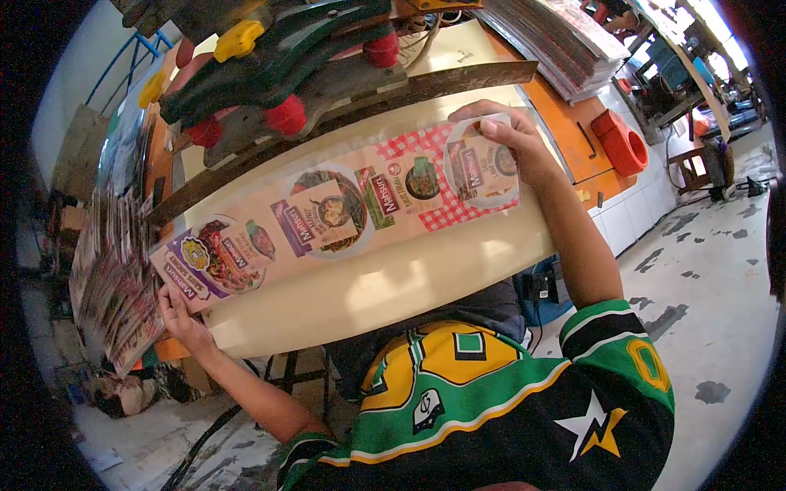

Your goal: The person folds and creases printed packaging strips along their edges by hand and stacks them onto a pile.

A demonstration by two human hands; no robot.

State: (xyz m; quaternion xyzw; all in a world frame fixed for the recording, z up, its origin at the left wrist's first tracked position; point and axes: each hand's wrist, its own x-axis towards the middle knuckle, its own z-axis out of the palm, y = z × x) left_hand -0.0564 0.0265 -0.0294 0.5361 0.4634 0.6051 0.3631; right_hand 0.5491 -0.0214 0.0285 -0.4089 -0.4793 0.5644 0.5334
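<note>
A long printed sheet [282,214] with food pictures, "Mansuri" lettering and red checks stretches between my hands over a cream tabletop board [393,288]. My left hand [182,319] pinches its lower left corner, with the thumb on top. My right hand [512,139] grips the upper right end, thumb on the printed face and fingers behind the edge. Just beyond the sheet's far edge runs a long metal bar [458,80], part of a dark green machine [303,61] with yellow knobs and red-wrapped parts.
Many printed sheets hang in a fanned stack [115,278] at the left. A tall pile of sheets [557,45] stands at the back right. Near it are a red round-holed holder [620,143] and a black hex key [587,139] on the orange table.
</note>
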